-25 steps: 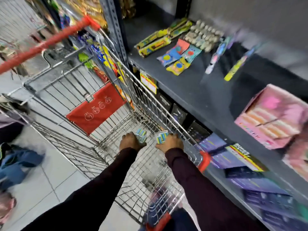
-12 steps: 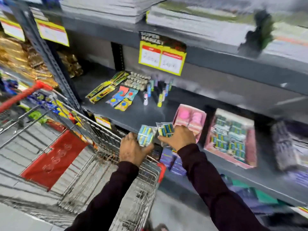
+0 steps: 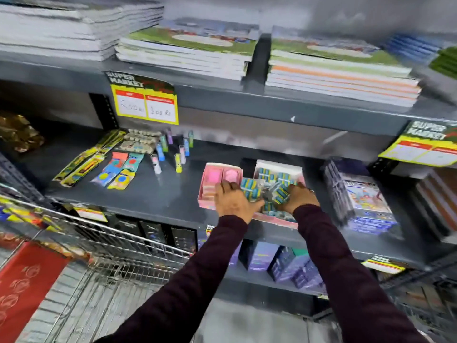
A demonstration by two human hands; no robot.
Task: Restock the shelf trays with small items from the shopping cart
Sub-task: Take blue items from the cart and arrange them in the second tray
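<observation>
Both my hands are over the middle shelf, each holding a small clear pack of blue and yellow items. My left hand [image 3: 233,201] grips one pack [image 3: 251,190] at the gap between two pink trays. My right hand [image 3: 298,198] holds the other pack [image 3: 279,193] above the right pink tray [image 3: 279,169], which holds several of the same packs. The left pink tray [image 3: 217,177] holds pink items. The wire shopping cart [image 3: 111,246] stands at the lower left; its contents are out of sight.
Small tubes [image 3: 178,163], flat colourful packets [image 3: 116,173] and yellow strip packs [image 3: 84,162] lie on the shelf to the left. Purple boxed packs [image 3: 363,201] stand right of the trays. Notebook stacks [image 3: 188,50] fill the shelf above. A yellow price tag [image 3: 146,105] hangs from that shelf's edge.
My hands lifted the two packs out of the cart, up and to the right, and now hold them over the right pink tray. The view swung from the cart up to the shelf.
</observation>
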